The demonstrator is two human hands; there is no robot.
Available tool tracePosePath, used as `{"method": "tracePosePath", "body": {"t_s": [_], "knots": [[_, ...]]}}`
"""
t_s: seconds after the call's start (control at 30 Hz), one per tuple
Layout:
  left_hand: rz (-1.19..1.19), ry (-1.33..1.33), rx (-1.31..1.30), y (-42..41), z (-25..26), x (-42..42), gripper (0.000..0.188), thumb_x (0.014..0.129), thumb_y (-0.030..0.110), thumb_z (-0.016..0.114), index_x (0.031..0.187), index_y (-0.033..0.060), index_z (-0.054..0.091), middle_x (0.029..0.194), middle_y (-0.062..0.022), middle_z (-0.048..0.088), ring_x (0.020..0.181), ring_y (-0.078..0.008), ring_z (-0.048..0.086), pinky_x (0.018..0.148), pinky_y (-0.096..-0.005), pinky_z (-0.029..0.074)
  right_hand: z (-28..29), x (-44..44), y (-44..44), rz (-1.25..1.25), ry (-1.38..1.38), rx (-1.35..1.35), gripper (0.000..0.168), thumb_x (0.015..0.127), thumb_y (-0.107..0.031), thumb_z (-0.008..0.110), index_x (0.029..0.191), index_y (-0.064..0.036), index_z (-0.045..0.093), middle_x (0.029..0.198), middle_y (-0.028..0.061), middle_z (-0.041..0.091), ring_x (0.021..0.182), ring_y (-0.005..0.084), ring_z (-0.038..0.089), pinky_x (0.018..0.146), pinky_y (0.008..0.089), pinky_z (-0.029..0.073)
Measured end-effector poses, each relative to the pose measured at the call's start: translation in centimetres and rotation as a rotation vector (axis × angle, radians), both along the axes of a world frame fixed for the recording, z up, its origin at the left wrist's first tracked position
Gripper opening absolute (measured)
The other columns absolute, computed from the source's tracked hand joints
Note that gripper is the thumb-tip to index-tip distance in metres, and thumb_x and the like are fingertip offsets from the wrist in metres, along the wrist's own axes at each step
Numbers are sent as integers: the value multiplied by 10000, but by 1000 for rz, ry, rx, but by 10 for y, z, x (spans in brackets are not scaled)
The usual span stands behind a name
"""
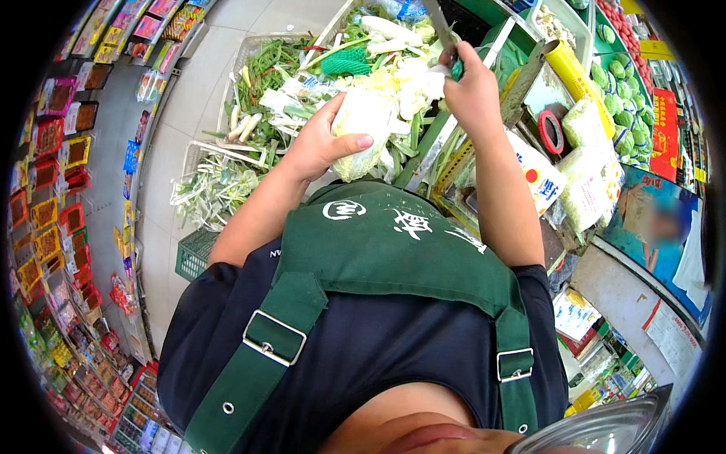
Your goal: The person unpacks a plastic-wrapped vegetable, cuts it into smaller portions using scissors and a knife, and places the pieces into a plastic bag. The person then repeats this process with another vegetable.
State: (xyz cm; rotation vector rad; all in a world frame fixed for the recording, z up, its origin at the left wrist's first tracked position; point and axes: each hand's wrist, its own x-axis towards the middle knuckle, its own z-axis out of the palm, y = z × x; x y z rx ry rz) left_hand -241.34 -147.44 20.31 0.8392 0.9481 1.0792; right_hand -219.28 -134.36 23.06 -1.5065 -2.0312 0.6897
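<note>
My left hand [323,136] is wrapped around a pale napa cabbage [366,122], its thumb lying across the near side. A knife [438,21] is gripped in my right hand [473,93], its blade pointing up and away from me. Something green shows at the grip, too covered by my fingers to identify. Loose cabbage leaves [417,88] lie beyond and beside the held cabbage, close to my right hand. Under them are more vegetable trimmings, a green foam net [345,62] and a long white vegetable piece [391,31].
Crates of leafy greens [266,68] and cut stalks [212,187] stand on the tiled floor at left, near a green plastic basket [195,252]. At right are a roll of tape [550,131], bagged produce [587,181] and round green cabbages [624,113]. Packaged-goods shelves [62,210] line the far left.
</note>
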Motion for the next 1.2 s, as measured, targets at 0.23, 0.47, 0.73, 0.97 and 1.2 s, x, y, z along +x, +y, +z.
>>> {"method": "tracePosePath", "body": {"t_s": [0.23,0.47,0.73,0.97,1.2], "knots": [[-60,-478,-116,-12,3,-8,773,841,407,741,1376,-45,413,1189,-215,623,996,-258,679,864,-372,576,-20,33,12,56,-347,-13,566,806,-174,712,1308,-30,493,1229,228,542,1088,418,593,898,446,500],[-40,-488,-133,-10,-12,-11,625,913,386,671,1321,-46,475,1127,-213,651,949,-275,698,807,-359,599,20,7,-45,523,-117,269,563,735,-1,623,1285,-44,515,969,151,581,937,354,596,813,437,512],[-46,-428,-202,-12,-17,-8,538,904,221,689,1332,-32,485,1145,-201,651,926,-273,706,765,-395,621,17,5,-64,478,-405,463,395,774,-65,573,1166,-17,571,889,93,596,854,259,619,724,362,522],[-70,-510,-352,-24,-12,-3,522,909,198,698,1334,-18,486,1186,-207,634,967,-272,695,811,-408,613,30,5,-67,509,-303,439,373,724,-28,598,1097,-31,594,834,82,593,819,259,625,715,367,522],[-97,-465,-258,-17,5,-1,528,902,263,690,1310,-14,503,1110,-163,660,940,-248,694,799,-382,600,27,5,-64,468,-348,468,342,731,-34,600,1073,-43,601,834,75,599,821,253,632,714,364,526]]}}
